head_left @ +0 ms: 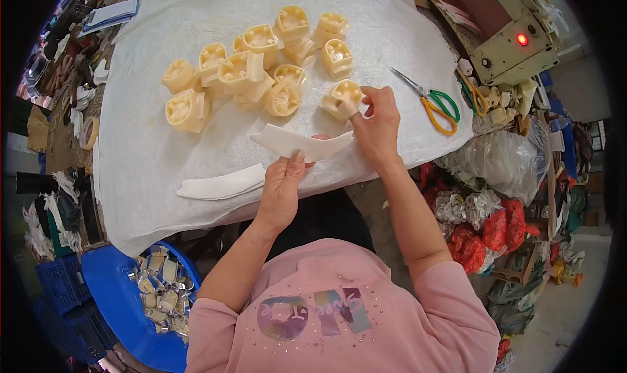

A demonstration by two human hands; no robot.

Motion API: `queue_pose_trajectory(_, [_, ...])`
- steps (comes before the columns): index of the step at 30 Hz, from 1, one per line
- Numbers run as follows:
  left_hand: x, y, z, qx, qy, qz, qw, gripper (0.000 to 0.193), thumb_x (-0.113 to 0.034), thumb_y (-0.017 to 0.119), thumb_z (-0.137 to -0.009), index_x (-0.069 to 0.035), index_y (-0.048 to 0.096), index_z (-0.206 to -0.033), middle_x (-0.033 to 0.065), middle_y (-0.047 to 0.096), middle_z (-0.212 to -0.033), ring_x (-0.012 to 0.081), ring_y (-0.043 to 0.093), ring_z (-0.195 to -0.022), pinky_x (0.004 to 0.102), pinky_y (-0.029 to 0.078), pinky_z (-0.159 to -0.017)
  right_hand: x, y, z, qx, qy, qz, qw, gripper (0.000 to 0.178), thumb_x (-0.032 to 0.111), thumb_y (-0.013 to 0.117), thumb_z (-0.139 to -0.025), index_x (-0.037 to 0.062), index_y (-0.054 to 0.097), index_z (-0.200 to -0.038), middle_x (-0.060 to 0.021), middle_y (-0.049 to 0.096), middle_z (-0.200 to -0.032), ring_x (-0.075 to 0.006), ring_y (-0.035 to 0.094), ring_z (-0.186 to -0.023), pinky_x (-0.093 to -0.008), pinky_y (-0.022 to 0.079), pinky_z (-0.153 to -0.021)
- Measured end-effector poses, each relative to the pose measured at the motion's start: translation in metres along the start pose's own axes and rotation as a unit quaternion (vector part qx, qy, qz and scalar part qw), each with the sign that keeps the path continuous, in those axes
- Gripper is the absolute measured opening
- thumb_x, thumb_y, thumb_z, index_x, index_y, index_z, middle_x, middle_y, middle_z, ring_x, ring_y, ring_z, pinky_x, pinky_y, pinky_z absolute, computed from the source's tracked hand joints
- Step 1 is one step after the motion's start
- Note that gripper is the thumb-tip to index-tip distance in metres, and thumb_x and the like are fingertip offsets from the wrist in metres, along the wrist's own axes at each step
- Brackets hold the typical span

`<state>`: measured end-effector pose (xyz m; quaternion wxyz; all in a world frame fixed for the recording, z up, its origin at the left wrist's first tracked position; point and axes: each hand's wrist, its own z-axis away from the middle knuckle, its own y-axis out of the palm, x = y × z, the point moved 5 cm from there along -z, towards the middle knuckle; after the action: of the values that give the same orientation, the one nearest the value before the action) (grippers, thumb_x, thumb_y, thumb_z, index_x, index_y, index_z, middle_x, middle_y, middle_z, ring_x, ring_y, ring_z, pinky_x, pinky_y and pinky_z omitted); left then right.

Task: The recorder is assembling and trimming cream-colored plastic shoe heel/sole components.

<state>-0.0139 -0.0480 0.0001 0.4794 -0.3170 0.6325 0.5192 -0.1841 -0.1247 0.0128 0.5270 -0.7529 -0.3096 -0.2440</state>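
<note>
While the left hand [285, 177], its grip closed thumb over fingers, holds a curved white strip [307, 144] at the centre of the frame, further white strips [221, 182] lie to the lower left on the cloth-covered surface [150, 203]. Right of centre, the right hand [380, 122] has its thumb and fingers closed on the right edge of a cream moulded piece [341, 97]. Scissors [434, 105] lie open at right; beyond, similar cream pieces [245, 69] cluster at upper centre, and a clipboard [112, 13] rests at upper left.
</note>
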Motion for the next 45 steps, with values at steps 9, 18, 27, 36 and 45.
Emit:
queue_pose_trajectory(9, [-0.001,-0.005,-0.01,-0.021,0.02,-0.028,0.999,0.045,-0.028,0.035,-0.101,0.009,0.047,-0.123,0.017,0.052,-0.125,0.0216,0.046,-0.119,0.0347,0.03,-0.104,0.022,-0.01,0.006,-0.037,-0.138,0.082,0.986,0.045,0.003,0.071,-0.065,0.0052,0.062,-0.109,-0.0149,0.054,-0.107,-0.0328,0.049,-0.103,-0.04,0.043,-0.089])
queue_pose_trajectory(18, [-0.01,0.012,-0.033,0.034,0.071,-0.139,0.987,0.034,-0.02,0.037,-0.099,0.002,0.055,-0.118,0.0115,0.06,-0.113,0.0186,0.053,-0.105,0.0309,0.037,-0.096,0.012,0.0,0.003,0.075,-0.186,0.088,0.976,0.059,-0.003,0.066,-0.061,0.0025,0.055,-0.118,-0.0195,0.041,-0.133,-0.036,0.044,-0.116,-0.0391,0.044,-0.094])
queue_pose_trajectory(27, [-0.005,0.028,-0.046,0.104,0.142,-0.326,0.929,0.029,-0.018,0.044,-0.092,-0.002,0.061,-0.109,0.0168,0.054,-0.114,0.0317,0.048,-0.108,0.0399,0.035,-0.095,0.004,-0.005,0.003,0.132,-0.23,0.062,0.962,0.065,-0.002,0.064,-0.069,0.0052,0.045,-0.13,-0.0207,0.039,-0.134,-0.0368,0.042,-0.115,-0.039,0.042,-0.096])
queue_pose_trajectory(36, [0.006,0.035,-0.045,0.104,0.136,-0.498,0.85,0.028,-0.02,0.042,-0.094,-0.007,0.062,-0.108,0.0148,0.053,-0.117,0.0265,0.045,-0.113,0.0461,0.026,-0.097,-0.05,-0.005,-0.017,-0.084,0.059,-0.294,0.95,0.031,0.008,0.046,-0.095,-0.0004,0.045,-0.124,-0.0148,0.061,-0.105,-0.0276,0.066,-0.086,-0.0324,0.055,-0.073])
queue_pose_trajectory(45, [-0.002,0.035,-0.048,0.077,0.137,-0.438,0.885,0.029,-0.018,0.038,-0.096,-0.01,0.062,-0.11,0.0107,0.062,-0.099,0.0266,0.05,-0.095,0.0364,0.027,-0.096,-0.059,-0.026,-0.011,-0.231,0.169,-0.563,0.776,0.025,0.007,0.042,-0.093,0.0011,0.048,-0.117,-0.0119,0.056,-0.11,-0.016,0.059,-0.085,-0.0282,0.051,-0.07])
